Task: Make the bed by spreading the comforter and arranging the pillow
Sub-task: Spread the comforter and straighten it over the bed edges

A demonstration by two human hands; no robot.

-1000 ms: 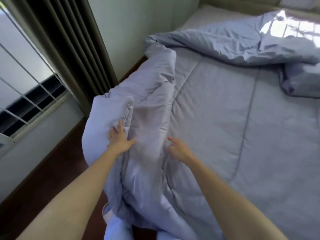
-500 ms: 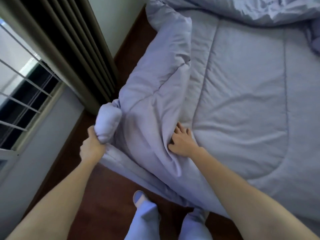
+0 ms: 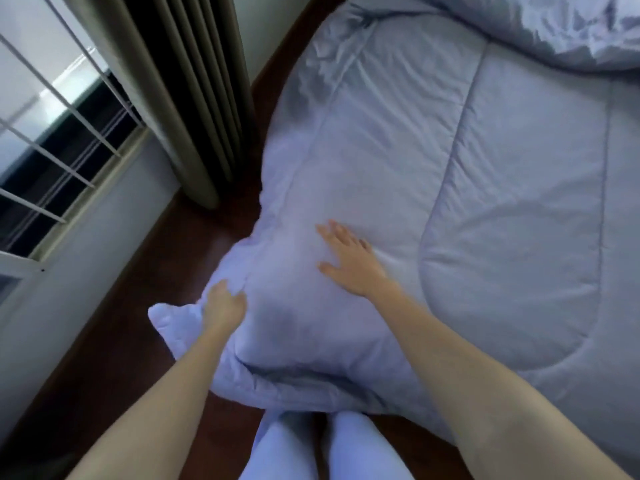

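A pale lavender quilted comforter (image 3: 502,188) lies spread over the bed and fills the right of the view. Its near left corner (image 3: 173,320) hangs off the bed edge over the floor. My left hand (image 3: 225,303) grips the comforter fabric beside that corner, fingers curled into a fold. My right hand (image 3: 349,259) lies flat on the comforter with fingers spread, holding nothing. A bunched, crumpled part of the bedding (image 3: 561,29) lies at the top right. No pillow is clearly in view.
Dark wooden floor (image 3: 114,341) runs between the bed and the wall. A beige pleated curtain (image 3: 187,98) hangs at the left, next to a barred window (image 3: 52,150). My legs in pale trousers (image 3: 311,445) stand at the bed's edge.
The folded-over left edge of the comforter has been pulled open and now lies flat. My left hand moved in toward the corner; my right hand opened flat on the fabric. The camera tilted down.
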